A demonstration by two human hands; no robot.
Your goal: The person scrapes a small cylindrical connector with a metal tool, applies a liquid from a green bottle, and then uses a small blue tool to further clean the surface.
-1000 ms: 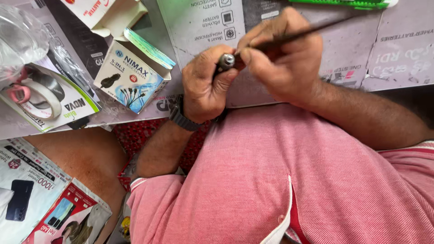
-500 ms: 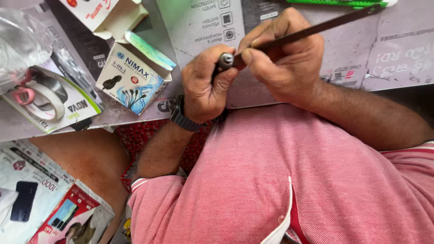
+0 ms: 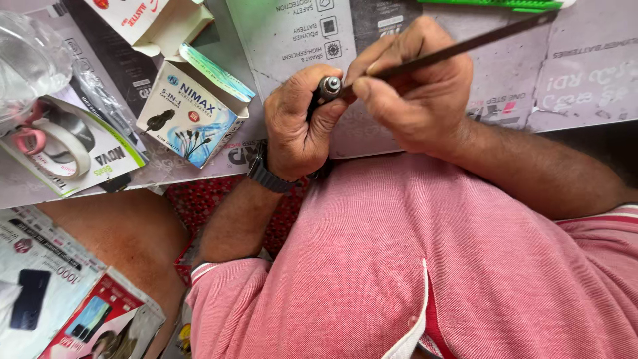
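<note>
My left hand [image 3: 300,123] is closed around a small dark cylindrical part [image 3: 328,88] with a metal end that sticks out between thumb and fingers. My right hand [image 3: 415,90] grips a long thin dark tool [image 3: 465,46] like a pen; its tip meets the metal end of the part. The tool's shaft slants up to the right across the flattened grey cardboard [image 3: 585,80] that covers the work surface. A dark watch [image 3: 266,174] sits on my left wrist. My pink shirt fills the lower frame.
A small open white-and-blue box [image 3: 193,110] lies left of my hands. Farther left are a clear plastic bag [image 3: 30,63], a package with pink-and-white headphones [image 3: 56,143], printed packages [image 3: 60,299] at bottom left, and a green tool [image 3: 505,5] along the top edge.
The right hand has tilted the thin tool slightly, so its shaft points a little higher to the right. Both hands stay together on the small part.
</note>
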